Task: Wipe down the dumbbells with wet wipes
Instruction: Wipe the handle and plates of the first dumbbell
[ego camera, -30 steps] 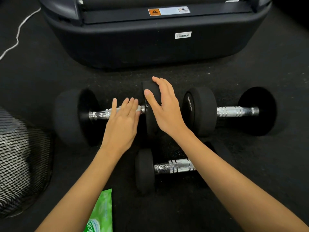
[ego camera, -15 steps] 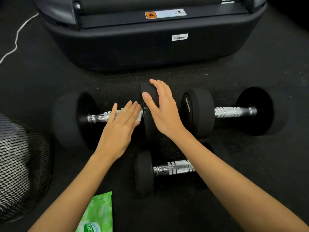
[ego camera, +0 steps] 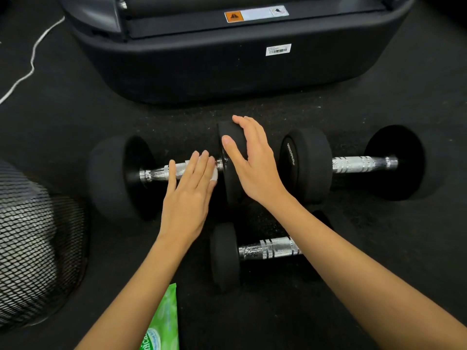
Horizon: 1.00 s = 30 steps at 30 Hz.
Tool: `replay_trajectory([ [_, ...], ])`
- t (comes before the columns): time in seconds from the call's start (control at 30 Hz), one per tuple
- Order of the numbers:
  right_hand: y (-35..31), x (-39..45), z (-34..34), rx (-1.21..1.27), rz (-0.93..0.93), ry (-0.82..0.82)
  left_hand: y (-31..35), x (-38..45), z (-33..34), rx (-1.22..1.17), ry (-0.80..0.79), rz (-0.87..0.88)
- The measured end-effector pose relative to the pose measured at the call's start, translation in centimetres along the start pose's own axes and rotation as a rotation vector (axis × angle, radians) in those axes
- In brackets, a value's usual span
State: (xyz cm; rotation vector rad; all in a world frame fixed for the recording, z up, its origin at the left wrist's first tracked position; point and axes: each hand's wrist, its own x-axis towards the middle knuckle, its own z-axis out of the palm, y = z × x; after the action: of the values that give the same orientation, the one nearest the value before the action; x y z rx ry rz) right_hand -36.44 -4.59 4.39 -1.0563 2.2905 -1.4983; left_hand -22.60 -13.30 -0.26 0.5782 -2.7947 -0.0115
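both hands (ego camera: 188, 198) (ego camera: 252, 168) flat, fingers extended

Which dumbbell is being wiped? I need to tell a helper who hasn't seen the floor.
In front of the big black machine base two large dumbbells lie end to end. It is the left dumbbell. Unlike its neighbours, the left hand presses a white wipe on its handle.
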Motion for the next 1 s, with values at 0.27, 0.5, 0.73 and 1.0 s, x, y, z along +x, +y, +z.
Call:
replay_trajectory([
  [0.27, 0.1, 0.2, 0.0, 0.005, 0.004, -0.01, 0.0, 4.0, -1.4, -0.151, -0.105, -0.027],
  [0.5, 0.2, 0.2, 0.1, 0.01, 0.008, 0.001, -1.9, 0.4, -0.2, -0.175, -0.086, 0.139],
  [0.73, 0.4, 0.3, 0.0, 0.021, -0.005, -0.005, -2.3, 1.9, -0.3, -0.189, -0.065, 0.137],
  [1.0, 0.3, 0.1, 0.1, 0.023, -0.01, -0.008, -2.2, 0.8, -0.4, -0.152, 0.01, 0.038],
])
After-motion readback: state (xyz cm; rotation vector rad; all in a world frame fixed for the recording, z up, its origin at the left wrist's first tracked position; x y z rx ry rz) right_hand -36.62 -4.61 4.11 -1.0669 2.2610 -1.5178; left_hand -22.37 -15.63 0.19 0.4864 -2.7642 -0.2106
